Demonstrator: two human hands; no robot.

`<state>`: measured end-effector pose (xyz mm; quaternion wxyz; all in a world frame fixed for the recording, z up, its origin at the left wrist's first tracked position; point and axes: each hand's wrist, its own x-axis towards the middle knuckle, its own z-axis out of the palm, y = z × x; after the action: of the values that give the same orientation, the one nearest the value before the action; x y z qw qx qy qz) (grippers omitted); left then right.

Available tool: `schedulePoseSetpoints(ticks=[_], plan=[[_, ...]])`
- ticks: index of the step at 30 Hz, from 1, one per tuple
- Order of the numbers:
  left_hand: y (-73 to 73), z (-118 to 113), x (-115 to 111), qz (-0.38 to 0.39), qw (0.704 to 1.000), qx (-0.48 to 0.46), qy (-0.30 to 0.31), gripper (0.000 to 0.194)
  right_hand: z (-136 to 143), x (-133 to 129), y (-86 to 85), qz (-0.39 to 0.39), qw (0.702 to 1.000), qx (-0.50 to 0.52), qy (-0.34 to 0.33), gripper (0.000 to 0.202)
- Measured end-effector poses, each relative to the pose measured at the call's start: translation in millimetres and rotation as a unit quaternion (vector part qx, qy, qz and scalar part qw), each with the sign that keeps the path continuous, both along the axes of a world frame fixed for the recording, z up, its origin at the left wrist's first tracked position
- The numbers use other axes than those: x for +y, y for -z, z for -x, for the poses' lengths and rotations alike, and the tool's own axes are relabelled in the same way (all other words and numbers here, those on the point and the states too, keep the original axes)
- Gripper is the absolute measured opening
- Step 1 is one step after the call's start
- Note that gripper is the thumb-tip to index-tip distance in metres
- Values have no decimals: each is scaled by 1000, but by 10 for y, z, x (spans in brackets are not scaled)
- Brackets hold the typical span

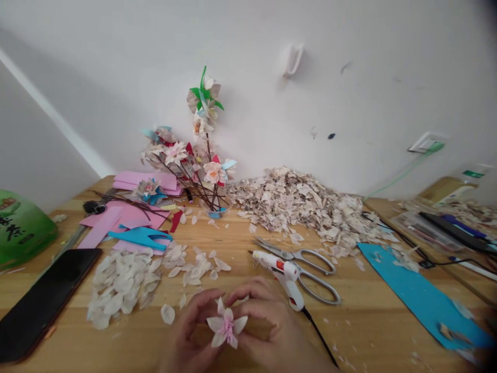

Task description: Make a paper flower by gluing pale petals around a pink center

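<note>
Low in the middle of the head view is a small handmade flower (227, 327) with pale petals and a pink centre, facing me. My left hand (194, 331) curls around its left side, closed, with fingertips behind the petals. From the right, my right hand (267, 318) pinches the flower, thumb and fingers at its right edge. The flower's back is hidden. Loose whitish petals (120, 290) lie in a pile left of my hands, and one single petal (167, 314) rests beside my left hand. A white glue gun (285, 274) lies just beyond my right hand, touching scissors (314, 274).
Finished flowers on dark stems stand in a small clear cup (216, 210) by the wall. A heap of petal scraps (303, 204) lies to its right. A blue sheet (419, 300) is at right; a black phone (46, 300) and green package (25, 230) are at left.
</note>
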<state>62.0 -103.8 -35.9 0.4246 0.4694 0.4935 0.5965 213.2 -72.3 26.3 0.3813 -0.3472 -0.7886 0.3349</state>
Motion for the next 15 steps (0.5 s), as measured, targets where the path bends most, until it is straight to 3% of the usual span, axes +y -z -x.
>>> schedulePoseSetpoints(ticks=[5,9,11,15], plan=[[-51,54,70,8,997,13,69,33,-129,15,5,-78,996,40,0,17],[-138,157,157,12,1000,18,3,31,-290,16,13,-130,989,-53,-36,26],[-206,223,191,0,999,43,2,29,-355,10,38,-146,985,-80,-33,26],[-334,298,189,-93,991,87,-39,33,-423,-2,103,-187,977,-100,-20,30]])
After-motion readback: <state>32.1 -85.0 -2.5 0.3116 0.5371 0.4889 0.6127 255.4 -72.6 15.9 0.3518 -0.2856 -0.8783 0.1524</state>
